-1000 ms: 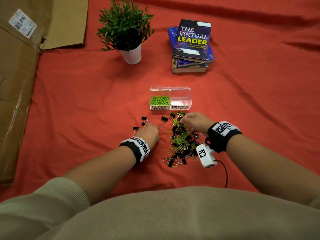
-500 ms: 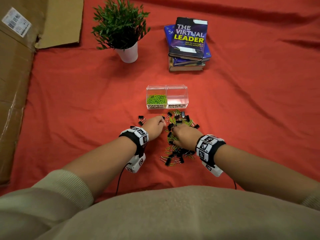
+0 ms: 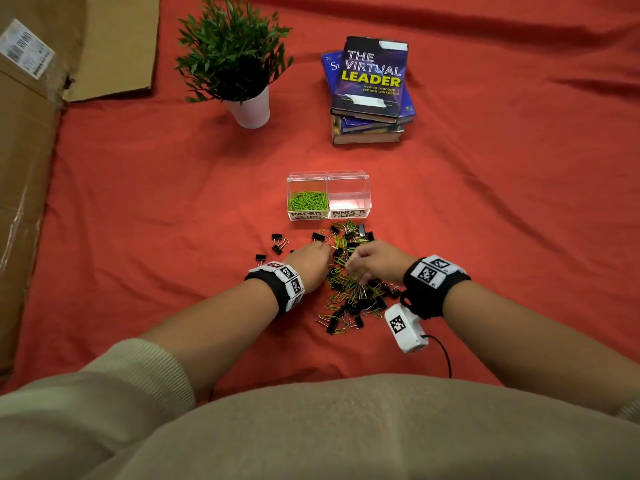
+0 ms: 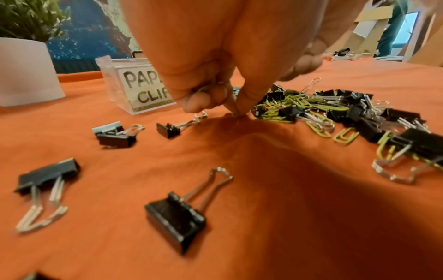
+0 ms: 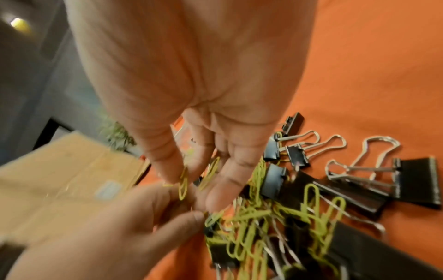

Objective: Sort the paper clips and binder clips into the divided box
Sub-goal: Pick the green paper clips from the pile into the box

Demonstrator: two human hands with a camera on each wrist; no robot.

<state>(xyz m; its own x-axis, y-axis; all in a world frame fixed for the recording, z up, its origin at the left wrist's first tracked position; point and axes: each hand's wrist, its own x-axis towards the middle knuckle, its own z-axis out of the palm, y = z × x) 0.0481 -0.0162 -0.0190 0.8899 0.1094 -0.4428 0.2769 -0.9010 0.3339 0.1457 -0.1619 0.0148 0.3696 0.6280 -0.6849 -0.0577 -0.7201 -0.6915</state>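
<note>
— Hands, what were they doing?
— Left hand pinched fingertips on the cloth, a green clip curled inside. Right hand gripped green paper clips over the pile.
— And the box?
— Just beyond the pile; paper clips filled its left half, loose binder clips lay on the left.

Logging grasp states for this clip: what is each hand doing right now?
Left hand: fingers curled, pinching a green paper clip off the pile.
Right hand: pinching green paper clips between thumb and fingers.
</note>
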